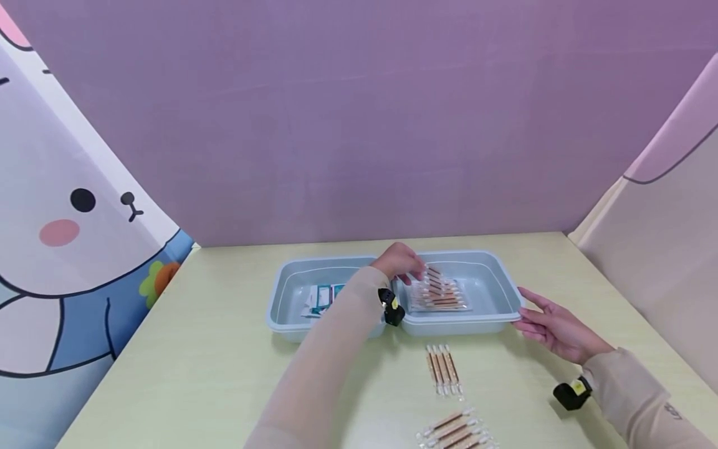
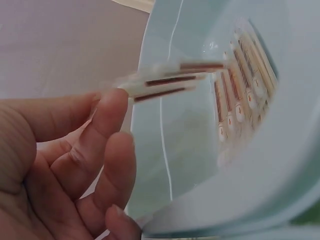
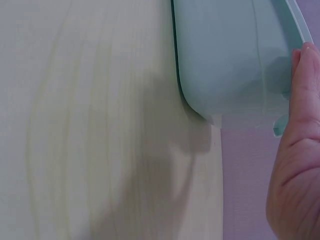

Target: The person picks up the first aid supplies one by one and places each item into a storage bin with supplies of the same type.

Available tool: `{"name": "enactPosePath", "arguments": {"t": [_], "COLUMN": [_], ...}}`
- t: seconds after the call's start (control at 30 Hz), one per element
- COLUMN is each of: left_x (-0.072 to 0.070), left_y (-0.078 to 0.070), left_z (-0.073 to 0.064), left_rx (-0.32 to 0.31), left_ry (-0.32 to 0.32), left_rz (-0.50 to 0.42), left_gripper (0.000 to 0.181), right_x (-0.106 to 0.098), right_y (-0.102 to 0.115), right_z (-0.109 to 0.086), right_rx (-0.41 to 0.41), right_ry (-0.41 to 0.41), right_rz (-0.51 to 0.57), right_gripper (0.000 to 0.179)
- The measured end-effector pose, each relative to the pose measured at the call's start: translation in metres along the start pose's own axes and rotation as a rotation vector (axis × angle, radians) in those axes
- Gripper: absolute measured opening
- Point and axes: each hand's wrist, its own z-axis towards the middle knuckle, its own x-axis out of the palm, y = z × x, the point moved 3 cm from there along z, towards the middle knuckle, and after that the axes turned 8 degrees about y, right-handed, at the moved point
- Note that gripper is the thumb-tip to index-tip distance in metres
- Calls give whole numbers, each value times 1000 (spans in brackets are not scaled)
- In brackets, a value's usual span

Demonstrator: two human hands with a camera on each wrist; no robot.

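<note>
From where I stand, the left hand (image 1: 399, 260) pinches a clear-wrapped cotton swab strip (image 2: 167, 82) over the right tray (image 1: 488, 287), above the swab packets (image 1: 443, 304) lying toward its left wall. Bare tray floor stretches rightward from them. The right hand (image 1: 561, 330) touches that tray's near right corner, fingers fairly straight. The left tray (image 1: 288, 299) sits close beside; loose swab strips (image 1: 443, 370) lie on the bench (image 1: 185, 349) before the right tray's front edge.

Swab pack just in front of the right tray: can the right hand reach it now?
Probably yes: the right hand touches the right tray, but nothing visible stands between that hand and the swab pack; it would likely just leave the tray.
</note>
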Motion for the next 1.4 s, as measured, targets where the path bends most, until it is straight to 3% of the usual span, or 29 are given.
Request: {"name": "enactPosePath", "arguments": {"t": [0.3, 0.43, 0.6, 0.87, 1.0, 1.2, 1.4], "left_x": [-15, -19, -15, 19, 38, 65, 90], "left_y": [2, 2, -7, -26, -30, -25, -11], "left_z": [-5, -7, -12, -32, -39, -42, -33], "left_rx": [18, 42, 99, 212, 250, 318, 418], "left_ry": [-43, -20, 14, 172, 219, 285, 396], "left_rz": [-3, 14, 104, 346, 426, 535, 655], "left_gripper": [14, 14, 15, 19, 17, 17, 28], "right_x": [-2, -7, -18, -34, -39, -42, -42], "right_y": [4, 7, 14, 18, 22, 27, 30], "right_z": [9, 10, 10, 4, -2, -7, -10], "right_rx": [23, 46, 44, 42, 38, 37, 22], "right_ry": [-23, -37, -38, -7, -4, -4, -4], "right_rz": [-32, -51, -66, -54, -60, -54, -55], "right_gripper": [42, 42, 42, 46, 46, 47, 46]}}
